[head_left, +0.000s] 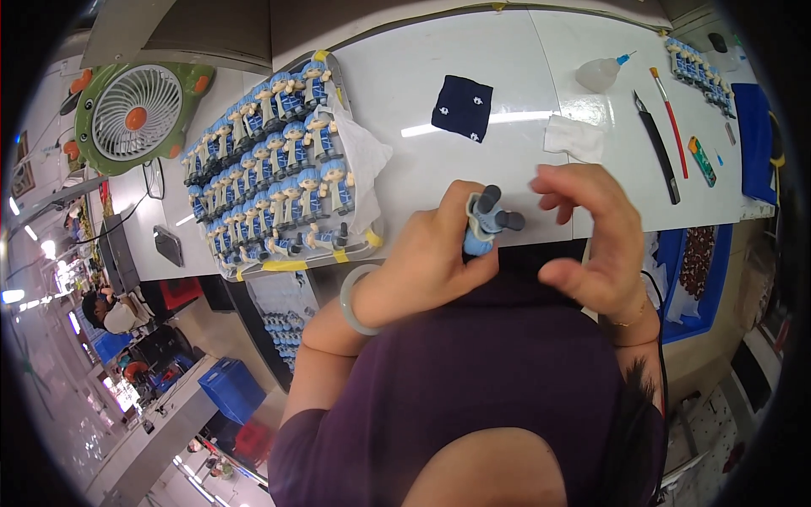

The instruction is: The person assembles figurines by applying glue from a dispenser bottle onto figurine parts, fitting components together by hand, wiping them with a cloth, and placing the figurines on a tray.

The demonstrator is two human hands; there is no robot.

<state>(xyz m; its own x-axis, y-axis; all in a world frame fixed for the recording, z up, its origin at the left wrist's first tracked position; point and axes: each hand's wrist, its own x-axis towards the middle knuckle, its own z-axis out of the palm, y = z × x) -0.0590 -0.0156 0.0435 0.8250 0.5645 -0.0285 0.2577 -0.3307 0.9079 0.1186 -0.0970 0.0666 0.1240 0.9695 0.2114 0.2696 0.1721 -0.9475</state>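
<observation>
Here's the left hand (427, 249), on the near side of the navy cloth (463, 108), fingers curled and thumb closing in: they pinch a small blue-haired figurine (484, 226). That figurine hangs straight this side of the navy cloth, tipped over, blue hair toward the wearer's body, two dark boots poking up and away.

Now the right hand (596, 241), nearer than the navy cloth and off to its right: fingers spread in a loose curve, thumb well apart from them, nothing between, and the figurine just beside, untouched.

Further out, left of the navy cloth, a tray (340, 256) edged with yellow tape carries rows of matching figurines (270, 169). To the cloth's right lies a folded white cloth (574, 138); further right, a slim black tool (657, 150), then a red-handled brush (673, 127). Beyond the white cloth, right of the navy one, sits a squeeze bottle (597, 75) with a blue tip. Far left of the navy cloth stands a green fan (135, 118).
</observation>
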